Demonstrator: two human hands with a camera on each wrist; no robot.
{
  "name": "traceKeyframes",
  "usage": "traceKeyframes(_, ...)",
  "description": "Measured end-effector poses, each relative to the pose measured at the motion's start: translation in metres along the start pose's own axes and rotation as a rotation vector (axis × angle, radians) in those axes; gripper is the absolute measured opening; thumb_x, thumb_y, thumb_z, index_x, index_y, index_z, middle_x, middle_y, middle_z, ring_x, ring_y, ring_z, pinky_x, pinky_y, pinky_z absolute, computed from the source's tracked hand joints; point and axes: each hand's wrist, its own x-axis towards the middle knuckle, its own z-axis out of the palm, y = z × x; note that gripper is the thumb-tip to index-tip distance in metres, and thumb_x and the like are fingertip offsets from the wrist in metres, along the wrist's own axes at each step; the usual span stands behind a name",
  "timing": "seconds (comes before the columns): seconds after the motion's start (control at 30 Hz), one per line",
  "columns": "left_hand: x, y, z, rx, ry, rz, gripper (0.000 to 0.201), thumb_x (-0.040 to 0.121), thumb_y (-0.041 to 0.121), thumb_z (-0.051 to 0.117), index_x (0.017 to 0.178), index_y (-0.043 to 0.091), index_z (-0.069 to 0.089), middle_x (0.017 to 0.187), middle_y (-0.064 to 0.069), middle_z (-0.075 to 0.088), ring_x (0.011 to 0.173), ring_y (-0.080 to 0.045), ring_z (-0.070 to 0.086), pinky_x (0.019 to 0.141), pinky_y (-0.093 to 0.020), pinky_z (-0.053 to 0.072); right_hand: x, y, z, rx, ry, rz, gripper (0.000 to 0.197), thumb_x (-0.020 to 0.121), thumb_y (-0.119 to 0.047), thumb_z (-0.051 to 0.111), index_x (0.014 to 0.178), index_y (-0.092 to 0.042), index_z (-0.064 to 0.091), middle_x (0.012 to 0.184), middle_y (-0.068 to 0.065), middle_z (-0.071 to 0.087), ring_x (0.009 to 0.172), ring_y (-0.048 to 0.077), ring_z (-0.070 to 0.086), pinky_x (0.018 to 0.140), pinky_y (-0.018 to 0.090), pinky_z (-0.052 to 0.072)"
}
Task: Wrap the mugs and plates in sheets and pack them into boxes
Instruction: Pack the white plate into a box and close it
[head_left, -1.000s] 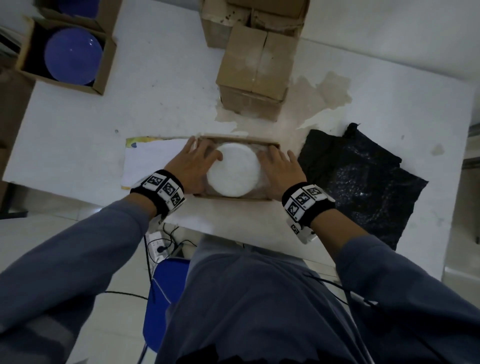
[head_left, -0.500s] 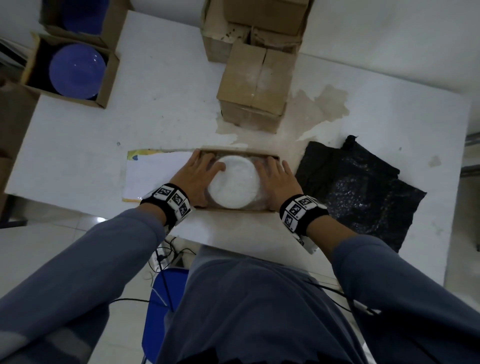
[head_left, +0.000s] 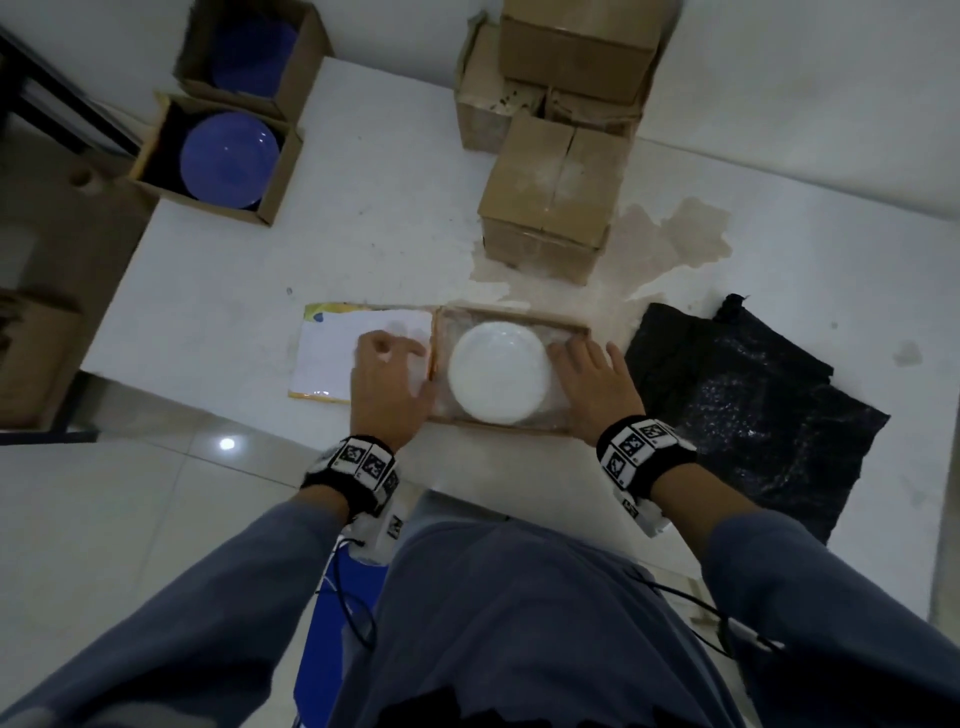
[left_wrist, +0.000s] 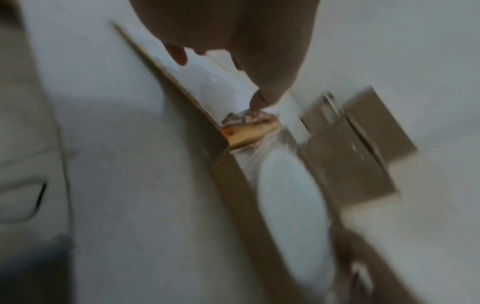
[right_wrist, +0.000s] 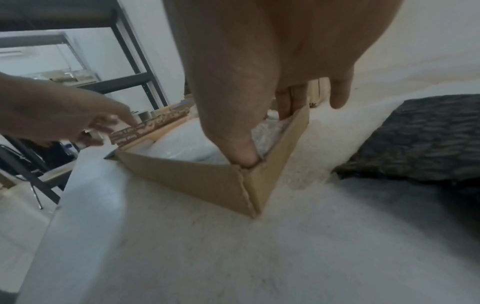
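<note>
From the head camera, a shallow corrugated cardboard box (head_left: 511, 371) sits near the front edge of the white tabletop (head_left: 363, 234), and inside it lies a round white plate (head_left: 500, 373) swathed in a clear, crinkled plastic sheet (head_left: 558, 410). The box's flap (head_left: 332, 353) lies folded out flat to its left, glossy white with a yellow edge, and the left hand (head_left: 387, 379) rests over it with fingers loosely curled, holding nothing that can be made out. The right hand (head_left: 597, 387) lies relaxed with straight fingers on the box's right wall. A crumpled black bubble-textured sheet (head_left: 753, 405) lies just right of the box; closed brown cartons (head_left: 550, 192) stand behind it beside a rough brownish patch where the surface has peeled. Far left, two open cartons each hold a smooth blue plate (head_left: 228, 156). The left wrist camera is blurred: the hand's fingertips (left_wrist: 259, 100) point down onto the white flap beside the box's brown wall, and the wrapped plate (left_wrist: 291, 197) shows as a pale dome within. In the right wrist camera, the right thumb (right_wrist: 244, 156) presses into the near corner of the box against the crinkled plastic, other fingers straight along the inside of the wall, while the left hand (right_wrist: 64, 117) touches the printed far flap edge.
</note>
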Motion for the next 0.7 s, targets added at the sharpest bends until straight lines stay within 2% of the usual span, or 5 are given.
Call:
traceKeyframes(0.13, -0.01, -0.008, 0.003, -0.321, 0.286, -0.901, 0.054, 0.067, 0.033, 0.078, 0.112, 0.013, 0.055, 0.127, -0.014, 0.039, 0.112, -0.033, 0.046, 0.092, -0.042, 0.046, 0.003, -0.003, -0.004, 0.142, -0.028, 0.005, 0.087, 0.063, -0.032, 0.081, 0.135, -0.014, 0.036, 0.131, 0.011, 0.038, 0.124, 0.031, 0.037, 0.091, 0.048, 0.047)
traceKeyframes(0.23, -0.008, -0.004, -0.004, -0.647, 0.333, -1.224, 0.052, 0.075, 0.035, 0.074, 0.117, 0.012, 0.052, 0.134, -0.015, 0.035, 0.113, -0.032, 0.047, 0.099, -0.041, 0.042, 0.005, 0.0, -0.001, 0.213, -0.037, -0.028, 0.088, 0.06, -0.023, 0.084, 0.134, -0.011, 0.036, 0.13, 0.012, 0.037, 0.125, 0.03, 0.035, 0.084, 0.045, 0.054)
traceKeyframes(0.37, -0.013, -0.017, -0.003, -1.088, 0.318, -1.281, 0.077, 0.072, 0.015, 0.078, 0.137, 0.005, 0.039, 0.133, -0.023, 0.05, 0.093, -0.03, 0.06, 0.079, -0.04, 0.057, 0.01, -0.01, 0.004, 0.266, -0.046, -0.081, 0.093, 0.057, -0.016, 0.085, 0.137, -0.009, 0.036, 0.133, 0.012, 0.037, 0.126, 0.031, 0.036, 0.092, 0.043, 0.05)
traceKeyframes(0.47, -0.015, -0.021, -0.016, -1.272, 0.543, -1.353, 0.084, 0.076, -0.001, 0.075, 0.147, 0.009, 0.032, 0.114, -0.021, 0.059, 0.09, -0.032, 0.066, 0.08, -0.04, 0.058, 0.019, -0.03, 0.001, 0.305, -0.041, -0.101, 0.094, 0.058, -0.016, 0.084, 0.139, -0.008, 0.036, 0.135, 0.014, 0.036, 0.125, 0.032, 0.037, 0.1, 0.04, 0.044)
traceKeyframes(0.7, -0.035, -0.027, -0.035, -1.066, 0.418, -0.899, 0.029, 0.088, 0.005, 0.065, 0.115, 0.012, 0.06, 0.1, -0.008, 0.068, 0.091, -0.024, 0.067, 0.078, -0.035, 0.059, 0.036, -0.058, -0.024, 0.228, 0.054, -0.127, 0.077, 0.069, -0.041, 0.07, 0.137, -0.016, 0.044, 0.136, 0.009, 0.043, 0.126, 0.029, 0.04, 0.106, 0.04, 0.031)
